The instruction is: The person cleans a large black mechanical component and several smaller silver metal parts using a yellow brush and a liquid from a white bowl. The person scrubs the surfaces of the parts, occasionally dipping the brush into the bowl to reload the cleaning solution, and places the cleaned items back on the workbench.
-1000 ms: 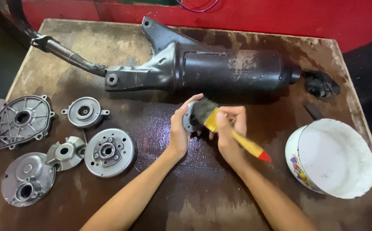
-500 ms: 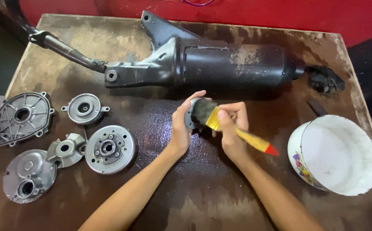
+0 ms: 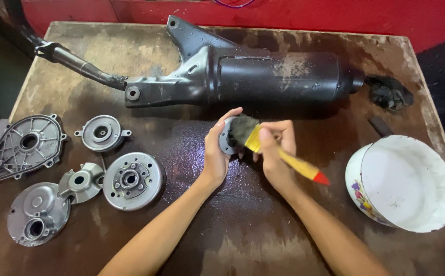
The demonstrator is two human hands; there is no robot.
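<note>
My left hand holds a small round metal part upright just above the wet middle of the wooden table. My right hand grips a yellow-handled paintbrush with a red tip. Its dark bristles press against the face of the part. Most of the part is hidden by the bristles and my fingers.
A long black exhaust muffler lies across the back of the table. Several grey metal engine covers and discs, among them a round flywheel and a large cover, lie at the left. A white enamel bowl stands tilted at the right.
The brush has shifted slightly over the part's face while both hands stay in the same place. The camera view has drifted a little.
</note>
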